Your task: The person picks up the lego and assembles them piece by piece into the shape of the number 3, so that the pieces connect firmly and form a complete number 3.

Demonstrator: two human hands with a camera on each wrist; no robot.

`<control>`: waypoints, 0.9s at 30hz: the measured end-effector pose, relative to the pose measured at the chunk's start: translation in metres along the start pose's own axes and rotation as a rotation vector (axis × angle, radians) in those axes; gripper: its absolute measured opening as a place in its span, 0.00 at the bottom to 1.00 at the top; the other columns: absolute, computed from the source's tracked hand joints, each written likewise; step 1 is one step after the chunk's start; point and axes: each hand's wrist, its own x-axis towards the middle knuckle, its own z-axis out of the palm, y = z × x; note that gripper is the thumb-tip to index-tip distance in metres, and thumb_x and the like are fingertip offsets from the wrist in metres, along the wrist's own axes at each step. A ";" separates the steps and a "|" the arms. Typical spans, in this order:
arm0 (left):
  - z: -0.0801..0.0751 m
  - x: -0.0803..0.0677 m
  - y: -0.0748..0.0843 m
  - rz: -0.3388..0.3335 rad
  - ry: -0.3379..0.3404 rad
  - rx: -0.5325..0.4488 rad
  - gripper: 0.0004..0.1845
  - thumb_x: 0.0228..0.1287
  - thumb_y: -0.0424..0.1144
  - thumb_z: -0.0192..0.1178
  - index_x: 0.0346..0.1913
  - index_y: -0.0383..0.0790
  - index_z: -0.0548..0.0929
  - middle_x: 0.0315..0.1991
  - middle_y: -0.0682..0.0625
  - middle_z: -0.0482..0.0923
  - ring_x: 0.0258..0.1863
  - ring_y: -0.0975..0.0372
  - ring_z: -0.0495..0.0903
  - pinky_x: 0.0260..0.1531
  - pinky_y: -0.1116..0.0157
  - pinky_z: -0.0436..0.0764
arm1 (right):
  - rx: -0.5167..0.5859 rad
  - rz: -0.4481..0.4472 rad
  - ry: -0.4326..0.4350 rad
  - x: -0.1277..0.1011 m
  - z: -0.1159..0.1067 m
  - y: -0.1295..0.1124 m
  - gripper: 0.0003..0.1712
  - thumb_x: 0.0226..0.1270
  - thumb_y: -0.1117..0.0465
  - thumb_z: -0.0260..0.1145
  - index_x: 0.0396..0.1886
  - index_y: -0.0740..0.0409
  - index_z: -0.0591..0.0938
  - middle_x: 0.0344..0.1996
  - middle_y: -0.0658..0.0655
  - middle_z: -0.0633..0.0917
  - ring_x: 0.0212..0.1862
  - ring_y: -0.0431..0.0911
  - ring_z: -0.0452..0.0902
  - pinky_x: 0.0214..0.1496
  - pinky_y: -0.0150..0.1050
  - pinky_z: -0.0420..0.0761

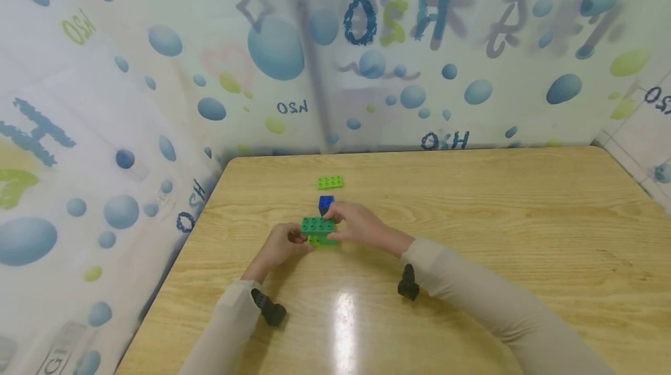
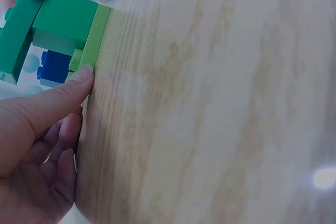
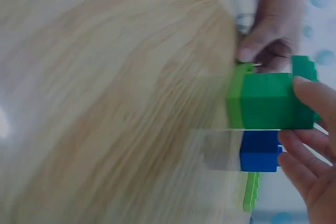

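As the left hand [image 1: 279, 245] pinches the lime base [image 2: 97, 36], the right hand [image 1: 362, 225] grips the green top brick [image 1: 317, 225]
Between the hands, a green block [image 3: 266, 99] stands on the base; beyond on the table [image 1: 472, 218], a blue brick [image 1: 326, 202], then a lime plate [image 1: 330, 182]

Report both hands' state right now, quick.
Left hand: closed, pinching the bottom light green plate near its end.
Right hand: closed, holding the top green piece.
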 end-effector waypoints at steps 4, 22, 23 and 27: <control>0.002 0.000 -0.003 0.024 -0.003 -0.015 0.13 0.47 0.30 0.70 0.38 0.31 0.81 0.31 0.48 0.78 0.32 0.60 0.76 0.35 0.66 0.77 | 0.114 0.021 -0.002 -0.002 0.002 0.006 0.21 0.51 0.60 0.72 0.44 0.58 0.77 0.39 0.52 0.81 0.41 0.44 0.77 0.45 0.37 0.77; -0.001 -0.002 -0.001 0.008 -0.005 -0.012 0.14 0.48 0.31 0.69 0.39 0.33 0.81 0.31 0.50 0.78 0.32 0.61 0.75 0.34 0.66 0.76 | 0.283 0.038 -0.074 0.008 -0.024 0.022 0.18 0.63 0.57 0.63 0.49 0.63 0.79 0.44 0.55 0.82 0.46 0.44 0.76 0.47 0.36 0.76; -0.002 -0.002 -0.001 0.011 -0.006 -0.010 0.14 0.48 0.31 0.69 0.39 0.32 0.81 0.31 0.49 0.78 0.32 0.61 0.75 0.34 0.67 0.76 | 0.276 0.039 -0.066 0.009 -0.026 0.024 0.18 0.63 0.58 0.63 0.49 0.63 0.79 0.44 0.56 0.82 0.45 0.44 0.77 0.47 0.36 0.76; -0.003 -0.002 -0.002 0.017 -0.002 -0.009 0.14 0.48 0.31 0.69 0.39 0.31 0.80 0.31 0.49 0.78 0.32 0.61 0.75 0.33 0.67 0.76 | 0.258 0.059 -0.016 0.017 -0.032 0.028 0.17 0.63 0.60 0.63 0.48 0.65 0.79 0.39 0.55 0.83 0.42 0.44 0.77 0.45 0.37 0.77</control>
